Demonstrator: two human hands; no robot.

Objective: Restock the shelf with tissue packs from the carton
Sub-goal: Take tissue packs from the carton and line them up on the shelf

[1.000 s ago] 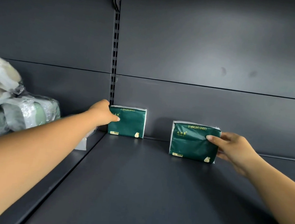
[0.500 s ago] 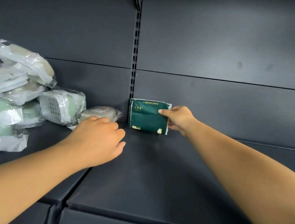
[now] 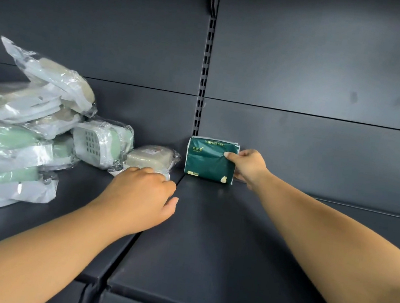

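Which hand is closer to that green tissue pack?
Right. The right hand grips the green tissue pack at its right edge; the left hand hovers apart, nearer the camera, to its left.

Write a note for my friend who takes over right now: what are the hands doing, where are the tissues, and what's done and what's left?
Right hand: grips the right edge of the green tissue pack, thumb across its front.
Left hand: holds nothing, fingers loosely curled, over the shelf near the seam between the two boards.
Tissues: the pack stands upright at the back left corner of the right shelf board, against the back panel. There may be a second pack behind it; I cannot tell.
Plastic-wrapped goods are piled on the left board.
Done: this corner spot is started.
Left: let go of the pack, then fill the bare board beside it. The carton is not in view.
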